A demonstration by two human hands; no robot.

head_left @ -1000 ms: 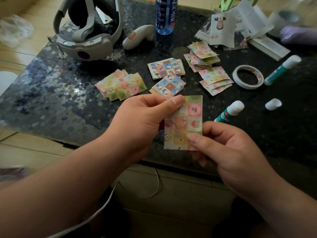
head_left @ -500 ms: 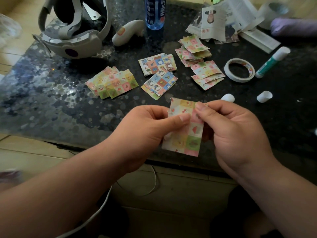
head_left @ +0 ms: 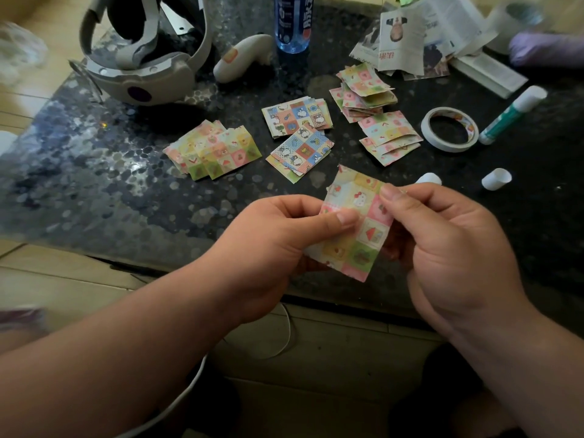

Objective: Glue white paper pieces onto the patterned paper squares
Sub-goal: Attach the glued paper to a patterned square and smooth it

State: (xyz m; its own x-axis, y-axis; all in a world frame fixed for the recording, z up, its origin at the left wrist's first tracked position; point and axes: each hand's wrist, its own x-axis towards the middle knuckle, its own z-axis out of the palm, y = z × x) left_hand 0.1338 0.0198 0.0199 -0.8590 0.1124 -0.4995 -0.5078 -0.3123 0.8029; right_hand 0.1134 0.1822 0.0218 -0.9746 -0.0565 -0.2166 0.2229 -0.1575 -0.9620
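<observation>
Both my hands hold one patterned paper square (head_left: 357, 245) over the near edge of the dark table (head_left: 94, 184). My left hand (head_left: 278, 245) pinches its left side, thumb on top. My right hand (head_left: 442, 245) pinches its upper right edge. The square is tilted and its top left corner curls up. More patterned squares lie in piles: a pastel pile (head_left: 215, 150) at left, blue ones (head_left: 298, 134) in the middle, pastel stacks (head_left: 369, 112) at right. A glue stick tip (head_left: 429, 178) shows just behind my right hand. A second glue stick (head_left: 512, 115) lies far right.
A roll of tape (head_left: 450, 129) lies right of the piles, a loose white cap (head_left: 496, 179) nearer me. A headset (head_left: 142, 52), a controller (head_left: 241, 56), a blue bottle (head_left: 292, 23) and cut magazine pages (head_left: 410, 36) fill the back of the table.
My right hand moved from the square's lower right corner up to its top right edge. The square tilted clockwise and now hides most of the near glue stick.
</observation>
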